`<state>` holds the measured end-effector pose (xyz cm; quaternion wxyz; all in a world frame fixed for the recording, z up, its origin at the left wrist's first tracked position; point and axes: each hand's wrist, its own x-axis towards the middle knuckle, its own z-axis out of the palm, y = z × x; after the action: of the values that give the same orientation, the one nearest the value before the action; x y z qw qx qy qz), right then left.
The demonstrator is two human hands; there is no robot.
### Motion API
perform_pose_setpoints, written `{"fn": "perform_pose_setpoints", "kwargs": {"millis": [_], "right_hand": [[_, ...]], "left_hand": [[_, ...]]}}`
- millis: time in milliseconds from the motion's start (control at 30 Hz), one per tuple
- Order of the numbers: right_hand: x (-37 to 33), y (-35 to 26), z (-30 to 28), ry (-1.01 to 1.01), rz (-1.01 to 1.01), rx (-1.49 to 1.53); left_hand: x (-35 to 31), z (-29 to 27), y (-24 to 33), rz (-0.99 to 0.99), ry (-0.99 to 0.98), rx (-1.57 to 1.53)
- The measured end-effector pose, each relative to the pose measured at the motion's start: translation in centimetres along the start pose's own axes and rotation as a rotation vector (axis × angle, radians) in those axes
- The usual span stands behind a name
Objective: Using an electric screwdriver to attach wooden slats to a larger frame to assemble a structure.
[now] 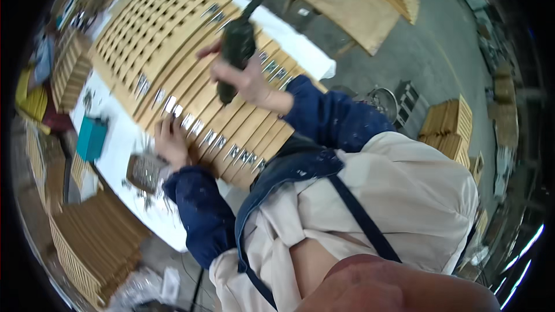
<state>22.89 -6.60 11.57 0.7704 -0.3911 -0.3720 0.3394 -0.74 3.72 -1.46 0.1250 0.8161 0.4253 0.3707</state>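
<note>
A dark green power drill (237, 43) is in my right hand (248, 81), held over the wooden panels with the fingers wrapped round it. Beneath it lies a row of overlapping pale wooden panels (231, 118). Small silvery metal hinges (196, 127) sit in two lines along their edges. My left hand (171, 141) rests at the near-left edge of the panels, fingertips drawn together beside a hinge (171, 104). Whatever small piece lies between those fingers is hidden. Left of this hand stands a box of loose metal screws or similar small parts (144, 172).
A white-covered table (115, 150) carries the panels, a teal box (91, 138) and scattered small hardware. Slotted panels (153, 23) lie at its far end. Stacks of wooden panels stand at lower left (95, 242) and right (448, 124). A plywood table (341, 3) is beyond.
</note>
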Motion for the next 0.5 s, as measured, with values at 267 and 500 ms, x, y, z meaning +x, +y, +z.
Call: {"fn": "perform_pose_setpoints", "kwargs": {"millis": [267, 500], "right_hand": [[-0.4, 0.2, 0.1, -0.047, 0.135, -0.084], [-0.3, 1.6, 0.2, -0.042, 0.1, -0.03]], "left_hand": [[0.4, -0.3, -0.2, -0.027, 0.076, -0.063], [0.3, 0.1, 0.2, -0.151, 0.049, -0.007]]}}
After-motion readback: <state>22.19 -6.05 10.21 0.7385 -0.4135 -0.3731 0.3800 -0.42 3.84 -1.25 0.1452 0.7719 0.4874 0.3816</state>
